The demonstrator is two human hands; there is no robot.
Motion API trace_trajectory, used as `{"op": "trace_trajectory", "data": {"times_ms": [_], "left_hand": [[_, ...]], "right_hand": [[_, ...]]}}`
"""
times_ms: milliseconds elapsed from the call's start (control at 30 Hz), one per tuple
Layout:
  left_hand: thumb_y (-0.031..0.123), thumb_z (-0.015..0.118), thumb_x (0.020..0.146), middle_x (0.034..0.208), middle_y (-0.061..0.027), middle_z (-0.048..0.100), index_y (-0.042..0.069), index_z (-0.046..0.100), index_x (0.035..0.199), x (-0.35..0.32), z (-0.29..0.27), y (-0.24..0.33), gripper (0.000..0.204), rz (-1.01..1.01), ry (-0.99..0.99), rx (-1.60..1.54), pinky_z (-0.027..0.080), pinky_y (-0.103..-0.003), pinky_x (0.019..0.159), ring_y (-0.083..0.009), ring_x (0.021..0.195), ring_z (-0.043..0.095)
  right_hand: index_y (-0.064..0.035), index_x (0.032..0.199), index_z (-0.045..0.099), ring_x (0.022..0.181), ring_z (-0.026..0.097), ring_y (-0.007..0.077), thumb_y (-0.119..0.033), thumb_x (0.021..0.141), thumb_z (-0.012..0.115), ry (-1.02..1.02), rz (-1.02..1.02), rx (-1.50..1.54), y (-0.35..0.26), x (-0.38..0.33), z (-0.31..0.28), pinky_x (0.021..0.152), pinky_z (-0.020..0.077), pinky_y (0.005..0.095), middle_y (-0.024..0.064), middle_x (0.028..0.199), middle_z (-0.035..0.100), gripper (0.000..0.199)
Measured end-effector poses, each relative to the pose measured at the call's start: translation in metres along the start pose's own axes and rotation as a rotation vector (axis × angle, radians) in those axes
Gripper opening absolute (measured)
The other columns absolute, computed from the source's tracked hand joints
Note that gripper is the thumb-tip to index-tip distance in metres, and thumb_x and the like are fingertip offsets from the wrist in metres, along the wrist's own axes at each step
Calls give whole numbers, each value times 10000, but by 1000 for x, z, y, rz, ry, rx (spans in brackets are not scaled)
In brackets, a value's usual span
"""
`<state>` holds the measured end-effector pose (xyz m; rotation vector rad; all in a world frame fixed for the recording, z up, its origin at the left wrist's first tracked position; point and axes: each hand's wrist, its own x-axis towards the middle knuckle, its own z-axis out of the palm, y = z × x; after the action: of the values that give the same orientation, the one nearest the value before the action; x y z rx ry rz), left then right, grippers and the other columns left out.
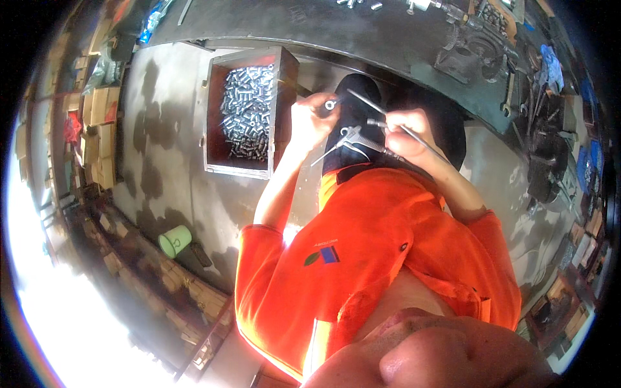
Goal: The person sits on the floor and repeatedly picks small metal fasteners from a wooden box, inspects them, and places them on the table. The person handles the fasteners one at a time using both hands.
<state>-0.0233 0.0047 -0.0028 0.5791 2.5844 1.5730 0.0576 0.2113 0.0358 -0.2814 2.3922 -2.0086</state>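
Left hand point(313, 121) partly hides apparent fitting point(330, 105).

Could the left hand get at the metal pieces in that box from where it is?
Probably yes: the left hand is close beside the open box, and nothing covers the metal pieces. It holds a small ring-ended part, though, which may leave few fingers free.
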Motion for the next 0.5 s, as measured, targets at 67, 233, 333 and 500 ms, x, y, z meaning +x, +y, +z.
{"op": "trace_trajectory", "data": {"times_ms": [67, 233, 333, 500], "left_hand": [[55, 650, 675, 760, -95, 664, 36, 666, 842, -2, -1, -8, 169, 38, 44, 116, 503, -265, 603, -201, 655, 652], [44, 639, 635, 779, -102, 658, 43, 663, 837, -2, -2, -6, 203, 66, 17, 155, 506, -283, 600, -231, 665, 651], [38, 637, 616, 751, -94, 646, 53, 657, 825, -1, -3, -3, 211, 153, 18, 225, 500, -296, 577, -243, 642, 637], [17, 658, 618, 668, -91, 599, 35, 649, 822, 0, 6, 11, 205, 376, 5, 218, 447, -288, 506, -206, 552, 584]], "right_hand": [[-50, 520, 339, 427, 298, 109, -28, 591, 521, -64, -119, 42, -5, -5, 4, 414, 245, 286, 46, 479, 293, 197], [-44, 532, 331, 420, 368, 148, -47, 600, 543, -182, -163, -10, -19, -4, 7, 424, 281, 285, 60, 506, 357, 222], [-41, 533, 371, 413, 367, 146, -54, 620, 557, -194, -108, -23, -18, -2, 8, 428, 290, 291, 66, 491, 370, 205], [-37, 566, 456, 416, 394, 164, -66, 658, 556, -119, -145, -81, -1, 23, 29, 435, 336, 307, 99, 487, 413, 138]]}}
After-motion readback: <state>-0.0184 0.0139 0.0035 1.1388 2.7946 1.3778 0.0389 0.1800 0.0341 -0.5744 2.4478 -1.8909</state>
